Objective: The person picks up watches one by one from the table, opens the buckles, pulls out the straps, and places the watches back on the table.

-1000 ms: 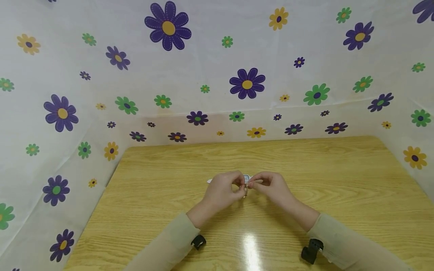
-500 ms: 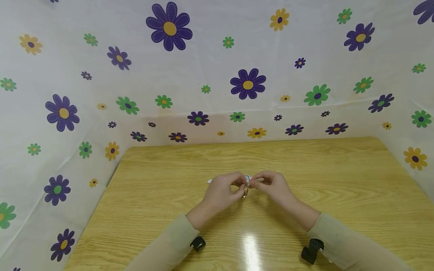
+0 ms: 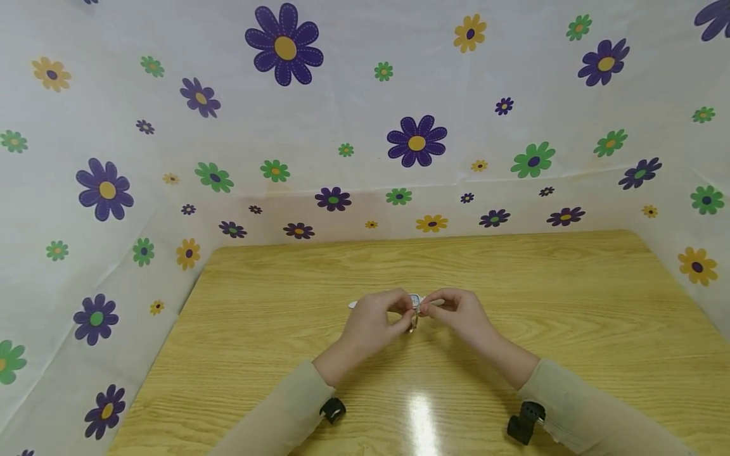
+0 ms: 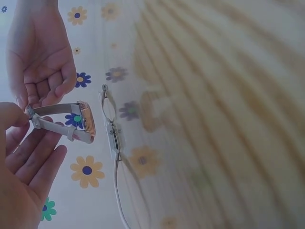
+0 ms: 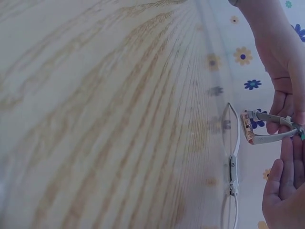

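Note:
Both hands meet over the middle of the table in the head view, around a wristwatch with a rose-gold case (image 4: 87, 122) and a pale strap (image 4: 59, 128). My left hand (image 3: 373, 320) pinches this watch near its buckle, and my right hand (image 3: 463, 315) pinches the strap ends from the other side. The strap forms a loop, with the case hanging toward the table. In the head view fingers hide most of it. Under the hands lies a second watch (image 3: 415, 300), dial up, its white strap stretched left and right; the wrist views show it edge-on (image 5: 233, 174).
The wooden table (image 3: 513, 272) reaches to a white cloth backdrop (image 3: 342, 101) with printed flowers at the back and both sides. Black wrist straps (image 3: 333, 410) sit on both sleeves. A bright reflection lies on the table in front of the hands.
Both hands stay almost in place. Small fingertip movements shift the held watch slightly; a pale piece showing between the fingers half a second ago now covers less of the lying watch's dial.

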The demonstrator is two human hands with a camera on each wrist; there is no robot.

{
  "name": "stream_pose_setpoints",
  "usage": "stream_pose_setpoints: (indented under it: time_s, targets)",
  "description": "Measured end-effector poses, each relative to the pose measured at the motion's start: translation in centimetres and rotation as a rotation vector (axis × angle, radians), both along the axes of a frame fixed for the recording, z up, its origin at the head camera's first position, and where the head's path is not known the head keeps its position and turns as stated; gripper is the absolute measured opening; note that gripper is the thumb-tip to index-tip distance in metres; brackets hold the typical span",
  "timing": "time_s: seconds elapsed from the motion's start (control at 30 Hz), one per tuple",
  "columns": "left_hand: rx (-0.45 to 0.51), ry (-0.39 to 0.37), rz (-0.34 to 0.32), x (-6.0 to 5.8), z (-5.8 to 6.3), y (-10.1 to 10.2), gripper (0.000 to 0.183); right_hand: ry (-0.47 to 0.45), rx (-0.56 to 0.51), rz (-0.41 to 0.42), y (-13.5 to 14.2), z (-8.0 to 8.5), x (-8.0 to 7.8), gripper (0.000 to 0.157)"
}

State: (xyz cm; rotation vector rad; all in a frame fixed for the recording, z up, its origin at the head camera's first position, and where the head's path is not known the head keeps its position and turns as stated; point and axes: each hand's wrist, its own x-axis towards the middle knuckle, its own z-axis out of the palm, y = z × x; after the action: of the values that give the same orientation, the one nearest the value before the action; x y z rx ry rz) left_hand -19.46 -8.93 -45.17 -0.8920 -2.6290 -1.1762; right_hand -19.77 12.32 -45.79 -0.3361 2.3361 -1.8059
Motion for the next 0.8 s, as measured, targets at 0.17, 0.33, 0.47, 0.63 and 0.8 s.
stream_pose_setpoints:
  time_s: [0.17, 0.33, 0.47, 0.63, 0.8]
  targets:
    - [0.099, -0.126, 0.008, -0.22, -0.17, -0.13, 0.008, -0.005, -0.002, -0.002, 0.01, -0.01, -0.14, 0.019]
    - [0.175, -0.211, 0.034, -0.33, -0.11, -0.17, 0.007, -0.014, -0.009, -0.007, 0.00, 0.12, -0.11, 0.019]
    - [0.253, -0.282, 0.050, -0.46, -0.18, -0.19, 0.006, -0.014, -0.016, -0.008, 0.01, 0.19, 0.01, 0.020]
    - [0.311, -0.329, 0.067, -0.51, -0.13, -0.15, 0.003, 0.003, -0.044, 0.011, -0.03, 0.03, 0.06, 0.022]
    - [0.339, -0.346, 0.072, -0.52, -0.13, -0.14, 0.004, 0.004, -0.046, 0.023, 0.00, -0.12, 0.10, 0.022]
